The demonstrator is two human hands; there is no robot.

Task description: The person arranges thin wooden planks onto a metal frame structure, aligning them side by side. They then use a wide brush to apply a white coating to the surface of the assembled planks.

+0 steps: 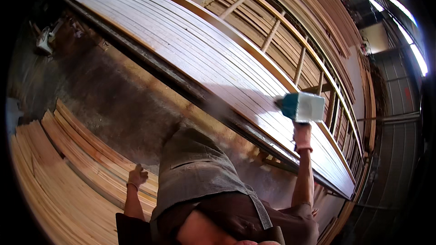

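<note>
My right hand (302, 137), in a pale glove, grips a spray gun with a teal body and a boxy white cup (310, 107). The gun's nozzle points left over a long row of narrow white-coated boards (181, 50). Much of its handle is hidden under the cup and my fingers. My left hand (137, 175), also gloved, hangs low at my side with nothing visible in it, its fingers loosely bent and partly apart. Below it in the picture lies a stack of bare wooden planks (77, 186); I cannot tell whether the hand touches them.
A dark rail (190, 88) runs along the boards' near edge. Beyond them stands a ladder-like wooden frame (272, 36), with stacked timber (313, 4) behind it. A whitish object (44, 41) sits on the floor at far left. A metal-sheet wall (395, 109) rises at right.
</note>
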